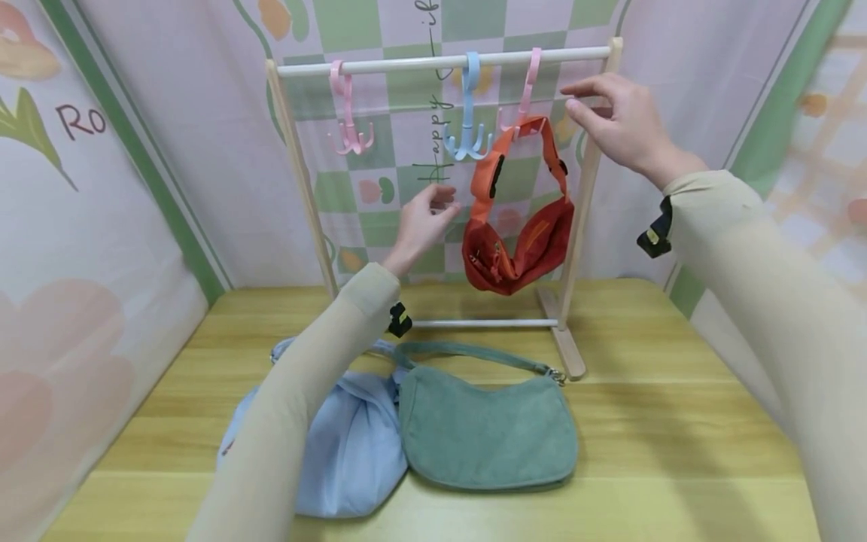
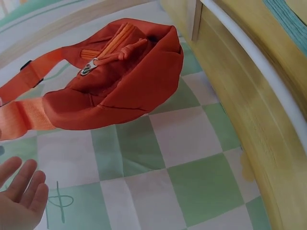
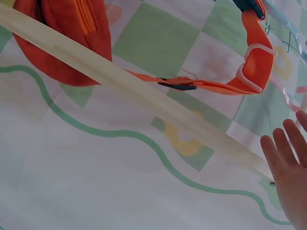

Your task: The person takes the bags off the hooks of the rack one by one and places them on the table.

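Observation:
A red-orange waist bag (image 1: 518, 252) hangs by its strap from the pink hook (image 1: 528, 90) at the rack's right end. In the head view my left hand (image 1: 425, 222) is in the air just left of the bag, its fingers loosely bent around nothing. My right hand (image 1: 623, 124) is raised beside the rack's right post, thumb and fingers apart, holding nothing. The left wrist view shows the bag's zipper pull (image 2: 88, 67) and my left fingers below the strap. From the right wrist, the strap (image 3: 256, 72) lies over the hook's prongs, apart from my right hand (image 3: 290, 167).
A blue hook (image 1: 467, 113) and another pink hook (image 1: 348, 113) hang from the white rail (image 1: 406, 65). On the wooden table (image 1: 650, 421) lie a green shoulder bag (image 1: 488, 429) and a light blue bag (image 1: 352, 452), the latter partly hidden by my left sleeve. Wooden feet support the rack.

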`<state>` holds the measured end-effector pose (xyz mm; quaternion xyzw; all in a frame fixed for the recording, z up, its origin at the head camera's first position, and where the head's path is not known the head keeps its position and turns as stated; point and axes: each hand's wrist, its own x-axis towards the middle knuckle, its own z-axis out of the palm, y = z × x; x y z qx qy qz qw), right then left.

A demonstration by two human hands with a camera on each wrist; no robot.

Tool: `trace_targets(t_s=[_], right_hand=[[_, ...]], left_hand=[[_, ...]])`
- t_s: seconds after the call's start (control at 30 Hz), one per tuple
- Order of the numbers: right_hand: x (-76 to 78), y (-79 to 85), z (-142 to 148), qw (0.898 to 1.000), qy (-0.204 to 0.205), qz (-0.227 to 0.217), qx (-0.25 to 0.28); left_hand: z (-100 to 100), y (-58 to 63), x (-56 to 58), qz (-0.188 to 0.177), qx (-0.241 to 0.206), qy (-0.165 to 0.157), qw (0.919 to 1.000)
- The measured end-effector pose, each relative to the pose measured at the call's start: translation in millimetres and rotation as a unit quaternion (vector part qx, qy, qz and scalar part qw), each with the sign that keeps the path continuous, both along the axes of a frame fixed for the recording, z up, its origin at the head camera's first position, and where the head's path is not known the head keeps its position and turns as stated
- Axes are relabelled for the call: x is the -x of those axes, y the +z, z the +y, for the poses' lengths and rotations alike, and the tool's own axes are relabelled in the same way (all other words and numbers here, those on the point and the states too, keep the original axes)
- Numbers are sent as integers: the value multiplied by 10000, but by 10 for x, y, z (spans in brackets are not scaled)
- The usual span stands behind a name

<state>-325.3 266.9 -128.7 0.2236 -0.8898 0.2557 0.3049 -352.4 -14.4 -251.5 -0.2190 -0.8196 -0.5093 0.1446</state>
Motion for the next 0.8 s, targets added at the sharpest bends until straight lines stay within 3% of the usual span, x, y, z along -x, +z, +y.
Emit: trace_targets(t_s=[0.27,0.57,0.8], right_hand=[[5,144,-24,9997,-48,194,-117],[34,290,-45,9991,-313,246,-161],[21,363,-78,9986,-437,302,-72]], left_hand=[[53,-6,34,-230,-107,2,9997],[122,-6,56,-796,-439,-223,9956],[172,-60,69,-889,-345,-344,9949]])
